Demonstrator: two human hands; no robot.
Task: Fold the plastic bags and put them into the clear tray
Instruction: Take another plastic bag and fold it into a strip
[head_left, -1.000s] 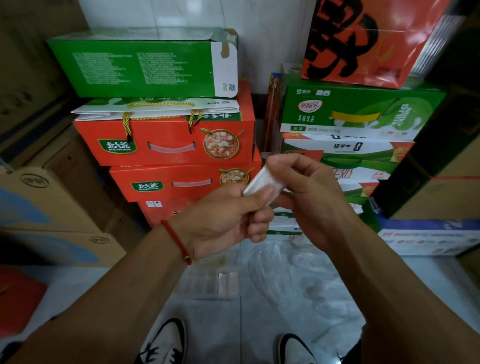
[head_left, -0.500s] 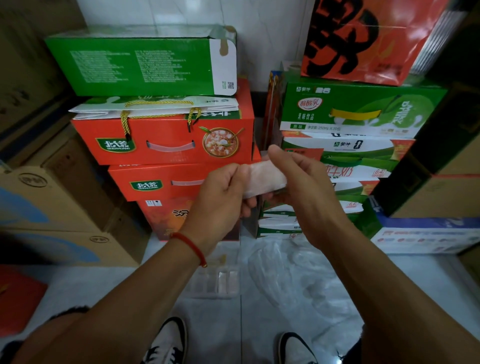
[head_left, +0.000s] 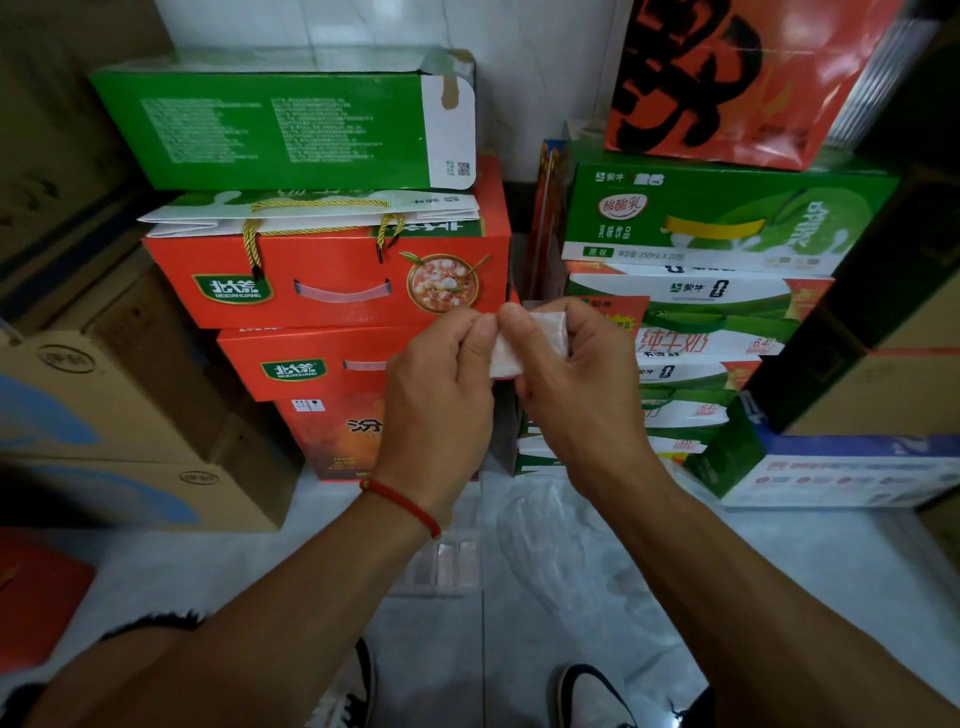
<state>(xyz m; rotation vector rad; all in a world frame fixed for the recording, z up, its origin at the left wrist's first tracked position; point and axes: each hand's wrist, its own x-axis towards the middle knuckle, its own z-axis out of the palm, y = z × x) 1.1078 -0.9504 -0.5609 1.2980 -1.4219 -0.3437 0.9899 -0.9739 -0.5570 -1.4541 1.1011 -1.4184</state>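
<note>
1. Stacked cartons: the far side is walled by the red and green gift boxes (head_left: 332, 280) at left and the milk cartons (head_left: 717, 291) at right, with brown cartons (head_left: 130, 415) at far left. Room for movement is bounded by these on three sides; only a central strip of pale tiled floor (head_left: 831, 561) is left open.
2. Loose plastic bags (head_left: 561, 551): a crumpled, transparent heap is seen on the floor, right of centre, just beside the tray. It is judged very light, limp and slippery; a hold at an edge or corner is advised.
3. Clear tray (head_left: 441, 566): it is set on the floor below the hands, partly hidden by the left forearm. Its rim is faint, and what is inside cannot be made out clearly.
4. Left hand (head_left: 441, 405): its fingers are curled, with the thumb and forefinger pinching the packet's left edge.
5. Right hand (head_left: 566, 384): the packet's right side is gripped between thumb and curled fingers.
6. Folded bag (head_left: 530, 345): a small whitish rectangle is held in the air between both hands, well above the tray. It is judged springy and liable to unfold unless pressed flat until it is lowered.
</note>
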